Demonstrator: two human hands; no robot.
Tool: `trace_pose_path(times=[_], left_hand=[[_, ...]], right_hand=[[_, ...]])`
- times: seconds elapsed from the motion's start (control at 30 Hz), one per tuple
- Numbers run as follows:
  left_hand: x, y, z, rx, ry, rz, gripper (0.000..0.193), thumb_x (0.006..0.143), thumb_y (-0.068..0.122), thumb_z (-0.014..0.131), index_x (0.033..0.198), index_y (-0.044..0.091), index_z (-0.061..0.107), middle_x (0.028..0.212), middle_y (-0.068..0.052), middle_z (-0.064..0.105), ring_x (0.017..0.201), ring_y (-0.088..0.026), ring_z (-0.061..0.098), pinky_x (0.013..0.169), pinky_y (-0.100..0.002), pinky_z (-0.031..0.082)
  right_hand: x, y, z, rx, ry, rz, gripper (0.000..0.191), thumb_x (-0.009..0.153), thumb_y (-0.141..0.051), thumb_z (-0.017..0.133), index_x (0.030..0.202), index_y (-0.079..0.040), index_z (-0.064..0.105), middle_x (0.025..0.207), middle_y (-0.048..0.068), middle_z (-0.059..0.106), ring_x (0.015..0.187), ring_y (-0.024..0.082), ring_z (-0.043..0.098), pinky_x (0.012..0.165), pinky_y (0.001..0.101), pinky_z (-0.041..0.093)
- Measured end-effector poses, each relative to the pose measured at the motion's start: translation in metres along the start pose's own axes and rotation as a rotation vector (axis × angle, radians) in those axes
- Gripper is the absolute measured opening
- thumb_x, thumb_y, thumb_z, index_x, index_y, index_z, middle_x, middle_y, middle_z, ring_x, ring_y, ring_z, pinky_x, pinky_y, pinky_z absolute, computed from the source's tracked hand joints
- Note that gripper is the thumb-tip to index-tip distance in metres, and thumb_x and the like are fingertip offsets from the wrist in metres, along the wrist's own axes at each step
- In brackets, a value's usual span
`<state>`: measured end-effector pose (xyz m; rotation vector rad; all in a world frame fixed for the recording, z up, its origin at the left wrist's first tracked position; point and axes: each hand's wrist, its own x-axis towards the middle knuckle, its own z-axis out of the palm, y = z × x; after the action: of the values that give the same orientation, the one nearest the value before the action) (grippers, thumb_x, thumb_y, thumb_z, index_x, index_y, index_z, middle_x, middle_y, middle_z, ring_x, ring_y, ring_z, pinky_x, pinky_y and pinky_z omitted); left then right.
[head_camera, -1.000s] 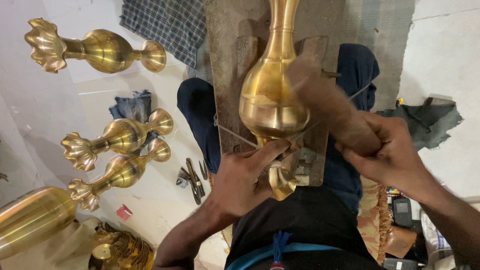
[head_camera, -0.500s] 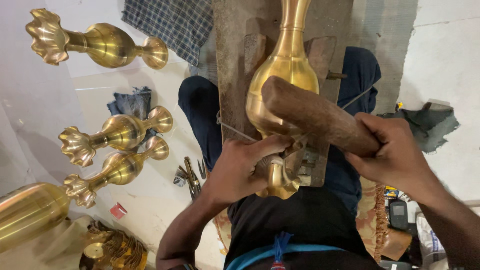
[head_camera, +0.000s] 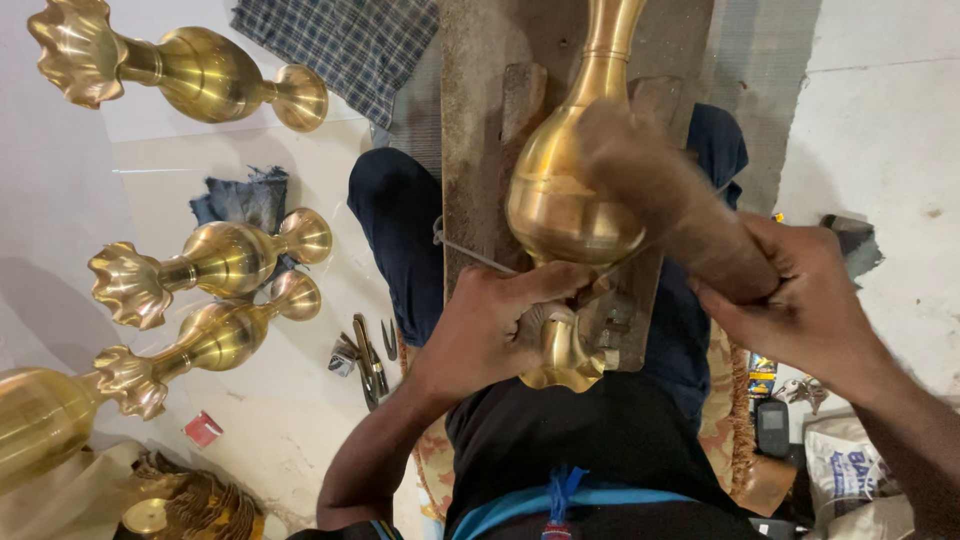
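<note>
Head view: brass vase (head_camera: 572, 200) lies along the wooden block (head_camera: 480, 120) over your lap. Left hand (head_camera: 490, 335) clenched round its stem near the foot; right hand (head_camera: 800, 300) grasping a wooden mallet (head_camera: 665, 195), blurred, at the belly. Keep blows light; pin the stem firmly.

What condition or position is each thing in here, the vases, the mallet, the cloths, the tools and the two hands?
Brass vase being worked: lying across the wooden block, gripped at its foot.
Wooden mallet: blurred, against the vase's belly.
Left hand: closed on the vase's foot.
Right hand: closed on the mallet handle.
Three flared vases: lying on their sides.
Checked cloth: spread flat.
Small metal tools: lying loose on the floor.
</note>
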<state>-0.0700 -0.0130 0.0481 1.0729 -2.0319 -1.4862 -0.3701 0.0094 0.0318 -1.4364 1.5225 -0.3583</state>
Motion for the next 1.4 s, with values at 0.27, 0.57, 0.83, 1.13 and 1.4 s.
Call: trace_pose_path(times=[0.27,0.57,0.83,1.13,1.4], left_hand=[[-0.002,0.01,0.001,-0.004,0.022,-0.092,0.058,0.07,0.011,0.076,0.127,0.005,0.067,0.102,-0.015,0.076,0.096,-0.029,0.077,0.086,-0.036,0.06],[-0.015,-0.004,0.0,0.02,0.109,0.006,0.063,0.066,0.008,0.071,0.128,0.001,0.064,0.112,-0.02,0.074,0.104,-0.032,0.075,0.09,-0.036,0.061],[-0.009,-0.02,0.002,-0.144,0.07,-0.083,0.048,0.078,0.007,0.065,0.125,0.002,0.07,0.108,-0.017,0.078,0.101,-0.031,0.078,0.084,-0.033,0.062],[0.002,-0.032,-0.019,-0.284,-0.046,0.204,0.064,0.072,0.009,0.059,0.136,0.0,0.061,0.117,-0.017,0.077,0.109,-0.029,0.08,0.101,-0.035,0.063],[-0.008,-0.04,-0.01,-0.325,0.056,0.105,0.058,0.07,0.007,0.062,0.128,-0.001,0.065,0.11,-0.015,0.079,0.099,-0.024,0.081,0.09,-0.03,0.062]], right_hand=[[0.012,-0.017,0.001,-0.284,-0.128,0.069,0.028,0.064,-0.004,0.084,0.085,0.0,0.066,0.06,0.013,0.064,0.054,0.018,0.061,0.054,0.0365,0.046],[0.014,-0.025,0.002,-0.203,-0.079,0.042,0.026,0.07,-0.007,0.085,0.088,-0.002,0.066,0.066,0.012,0.06,0.059,0.022,0.06,0.057,0.0385,0.046],[0.012,-0.025,0.005,-0.212,-0.021,-0.033,0.025,0.069,-0.004,0.082,0.091,-0.003,0.069,0.064,0.008,0.066,0.06,0.013,0.06,0.055,0.033,0.046],[-0.006,-0.004,0.005,0.178,0.12,-0.02,0.013,0.082,-0.003,0.081,0.088,-0.002,0.069,0.071,0.001,0.067,0.065,0.006,0.06,0.056,0.0259,0.046],[0.006,-0.029,-0.002,-0.165,0.042,-0.022,0.018,0.076,-0.005,0.08,0.084,-0.002,0.065,0.066,0.007,0.058,0.058,0.011,0.054,0.051,0.0297,0.042]])
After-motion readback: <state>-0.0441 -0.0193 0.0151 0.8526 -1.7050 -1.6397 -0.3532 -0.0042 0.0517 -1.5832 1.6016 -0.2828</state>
